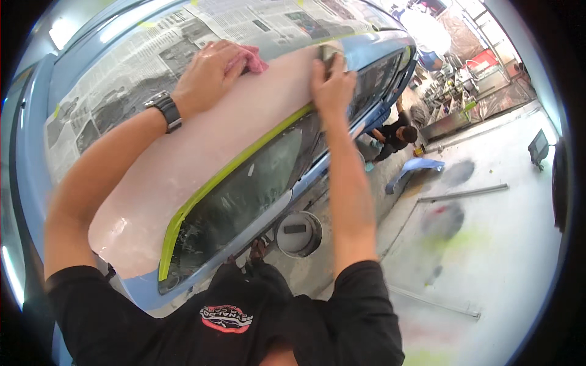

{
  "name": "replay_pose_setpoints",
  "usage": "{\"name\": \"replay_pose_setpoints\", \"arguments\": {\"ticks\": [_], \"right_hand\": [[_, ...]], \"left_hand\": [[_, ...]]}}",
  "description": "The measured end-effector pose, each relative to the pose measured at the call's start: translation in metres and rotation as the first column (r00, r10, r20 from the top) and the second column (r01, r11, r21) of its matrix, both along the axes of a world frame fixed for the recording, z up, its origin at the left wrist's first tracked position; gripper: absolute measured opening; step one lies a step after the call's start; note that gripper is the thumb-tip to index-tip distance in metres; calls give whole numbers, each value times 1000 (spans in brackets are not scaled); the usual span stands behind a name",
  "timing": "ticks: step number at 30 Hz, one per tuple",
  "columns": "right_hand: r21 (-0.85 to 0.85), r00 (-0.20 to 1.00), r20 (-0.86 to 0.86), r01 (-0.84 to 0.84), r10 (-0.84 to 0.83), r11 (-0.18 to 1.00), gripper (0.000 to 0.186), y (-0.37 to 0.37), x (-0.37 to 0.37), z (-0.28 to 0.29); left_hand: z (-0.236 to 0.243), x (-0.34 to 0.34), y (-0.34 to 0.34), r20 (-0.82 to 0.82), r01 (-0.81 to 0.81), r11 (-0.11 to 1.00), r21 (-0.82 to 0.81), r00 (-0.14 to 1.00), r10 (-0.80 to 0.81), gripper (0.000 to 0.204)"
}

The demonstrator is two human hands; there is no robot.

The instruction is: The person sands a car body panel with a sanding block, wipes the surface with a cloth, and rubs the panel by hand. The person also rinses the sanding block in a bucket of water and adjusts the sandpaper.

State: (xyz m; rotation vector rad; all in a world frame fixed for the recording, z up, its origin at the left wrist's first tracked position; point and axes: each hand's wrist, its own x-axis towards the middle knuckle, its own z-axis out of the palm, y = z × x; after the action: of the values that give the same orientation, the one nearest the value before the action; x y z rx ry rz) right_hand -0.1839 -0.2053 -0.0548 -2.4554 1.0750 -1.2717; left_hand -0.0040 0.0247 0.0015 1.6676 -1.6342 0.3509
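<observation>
Black shirt (244, 317) filled the bottom of the frame, both bare forearms reaching up over the car panel (201, 158), its pink-primed patch running across the middle. Left hand (210, 73), upper centre, lay flat and pressed a pink rag (253, 61) onto the primer. Right hand (331, 82), just right of it, gripped a small sanding block (329, 53) against the panel's top edge. Green tape (232, 174) bordered the window below; newspaper (134, 73) masked the upper left. A round tub (298, 233) sat on the floor.

pink panel (201, 158) open btwn hands, tape edge (232, 171) rt, newspaper (122, 79) lt, bucket (298, 233) below
</observation>
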Motion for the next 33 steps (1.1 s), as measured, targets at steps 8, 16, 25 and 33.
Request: {"name": "replay_pose_setpoints", "arguments": {"ticks": [8, 16, 25, 33], "right_hand": [[-210, 992, 21, -114, 121, 971, 79, 107, 10, -59], [-6, 999, 14, 52, -52, 999, 72, -40, -5, -5], [-133, 971, 65, -220, 230, 966, 78, 152, -7, -43], [36, 994, -1, 106, -106, 994, 77, -21, 1, -8]], "left_hand": [[-22, 7, 15, -23, -120, 988, 94, 992, 123, 23], [-3, -10, -8, 42, -134, 987, 90, 991, 131, 25], [-14, 11, 14, 41, -178, 979, 99, 984, 175, 23], [-10, -5, -11, 26, -131, 989, 76, 991, 129, 20]]}}
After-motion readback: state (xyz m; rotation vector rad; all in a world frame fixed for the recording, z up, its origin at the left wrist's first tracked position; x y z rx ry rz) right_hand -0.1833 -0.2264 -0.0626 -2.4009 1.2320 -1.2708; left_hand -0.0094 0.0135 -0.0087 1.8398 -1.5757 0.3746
